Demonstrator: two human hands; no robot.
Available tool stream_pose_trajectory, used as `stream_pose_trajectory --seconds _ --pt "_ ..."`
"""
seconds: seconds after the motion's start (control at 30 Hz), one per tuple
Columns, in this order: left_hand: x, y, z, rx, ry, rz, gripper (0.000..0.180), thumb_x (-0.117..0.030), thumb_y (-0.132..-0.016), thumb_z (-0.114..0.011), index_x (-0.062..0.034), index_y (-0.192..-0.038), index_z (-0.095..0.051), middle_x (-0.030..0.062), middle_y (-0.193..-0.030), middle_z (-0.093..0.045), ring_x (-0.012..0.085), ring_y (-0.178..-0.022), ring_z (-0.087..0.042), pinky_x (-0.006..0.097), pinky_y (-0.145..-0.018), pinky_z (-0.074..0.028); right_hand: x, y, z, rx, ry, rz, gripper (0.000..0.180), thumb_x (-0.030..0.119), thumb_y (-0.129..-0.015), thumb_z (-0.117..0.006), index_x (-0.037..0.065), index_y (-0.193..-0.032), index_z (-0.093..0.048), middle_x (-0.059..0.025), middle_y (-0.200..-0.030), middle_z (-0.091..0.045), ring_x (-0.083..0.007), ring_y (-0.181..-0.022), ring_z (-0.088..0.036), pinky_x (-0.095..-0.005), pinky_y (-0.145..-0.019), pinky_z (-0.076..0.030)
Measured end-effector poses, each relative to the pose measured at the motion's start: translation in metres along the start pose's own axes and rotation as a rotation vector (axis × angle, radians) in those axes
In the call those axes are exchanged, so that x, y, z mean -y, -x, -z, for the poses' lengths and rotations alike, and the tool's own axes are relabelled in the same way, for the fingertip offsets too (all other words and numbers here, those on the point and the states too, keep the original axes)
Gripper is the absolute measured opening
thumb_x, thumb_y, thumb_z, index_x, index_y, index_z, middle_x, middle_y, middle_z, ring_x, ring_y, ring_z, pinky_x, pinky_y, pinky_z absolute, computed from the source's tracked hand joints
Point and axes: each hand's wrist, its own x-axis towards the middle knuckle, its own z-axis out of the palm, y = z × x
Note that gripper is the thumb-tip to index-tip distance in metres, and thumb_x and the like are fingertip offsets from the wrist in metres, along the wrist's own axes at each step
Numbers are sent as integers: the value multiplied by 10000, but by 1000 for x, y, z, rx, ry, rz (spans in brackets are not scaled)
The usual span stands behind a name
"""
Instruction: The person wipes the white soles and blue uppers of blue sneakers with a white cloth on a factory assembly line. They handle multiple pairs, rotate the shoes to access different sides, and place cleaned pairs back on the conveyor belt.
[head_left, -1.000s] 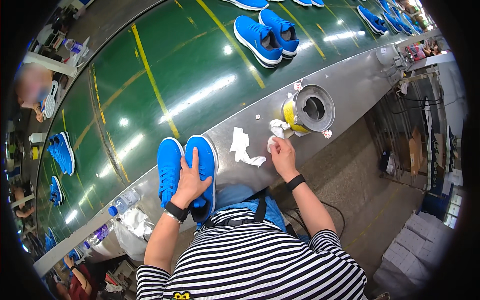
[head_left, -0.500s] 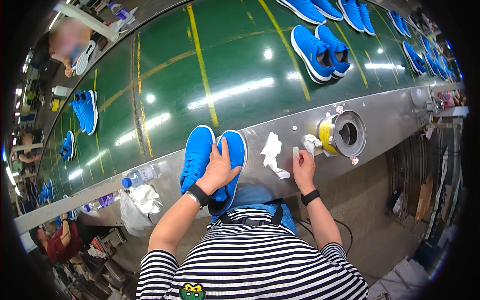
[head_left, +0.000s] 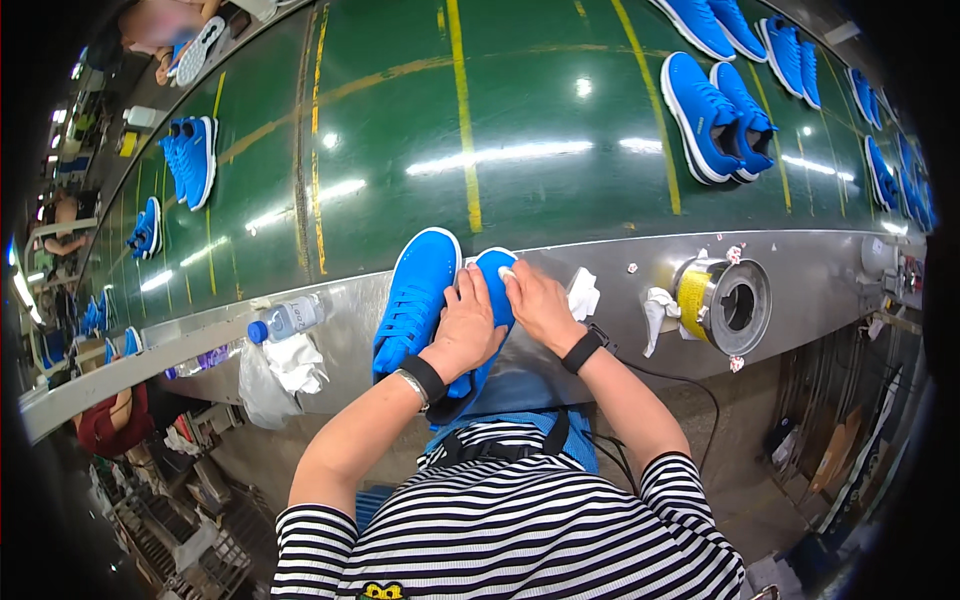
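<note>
Left hand (head_left: 468, 325) and right hand (head_left: 540, 303) are on a blue shoe (head_left: 491, 263) in the head view; it could skid on the steel ledge (head_left: 355, 328) if the left pressed unevenly, or its toe could scuff if the right rubbed hard. Just beside its mate (head_left: 420, 285), the shoe lies under the left's slightly spread fingers, while the right narrowly pinches a small white pad (head_left: 505, 273) at the toe.

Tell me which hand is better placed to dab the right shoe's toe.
Probably the right hand: it holds a small white piece at the blue shoe's toe; the left hand rests on that shoe.
</note>
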Motion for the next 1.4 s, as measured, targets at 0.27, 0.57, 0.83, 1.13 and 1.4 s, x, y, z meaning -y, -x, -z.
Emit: stream_pose_trajectory --seconds 0.27,0.57,0.83,1.13,1.4 --pt "-8 1 15 53 85 94 936 -291 -725 -687 200 -1300 -136 339 -1300 -273 445 -1121 -380 450 -886 -423 -4 -2 6 26 130 85 138 196 -872 -513 61 -850 -499 -150 -731 -578 -367 -630 -578 -462 -533 -452" --pt "-10 -1 18 77 100 109 955 -263 -729 -689 180 -1320 -84 336 -1294 -255 442 -1098 -388 440 -868 -462 -6 -13 8 78 138 127 120 174 -852 -536 64 -821 -499 -136 -698 -555 -356 -613 -565 -454 -523 -441" --pt "-10 -3 19 104 107 114 943 -267 -739 -679 184 -1317 -87 352 -1303 -243 479 -1118 -379 469 -891 -447 -7 -22 3 59 97 139 137 172 -852 -542 58 -792 -496 -130 -704 -561 -355 -615 -564 -450 -530 -440" --pt "-11 -6 21 117 75 107 943 -270 -729 -684 190 -1309 -100 358 -1299 -244 460 -1106 -393 447 -879 -458 -5 -23 2 48 60 82 158 187 -859 -536 57 -780 -492 -146 -693 -568 -363 -625 -565 -451 -531 -433" --pt "-8 -2 18 92 104 101 945 -261 -719 -689 190 -1308 -105 359 -1299 -243 460 -1110 -381 452 -901 -442 -2 -20 8 99 -61 -3 174 187 -849 -535 33 -775 -502 -179 -685 -574 -389 -641 -562 -475 -549 -423"
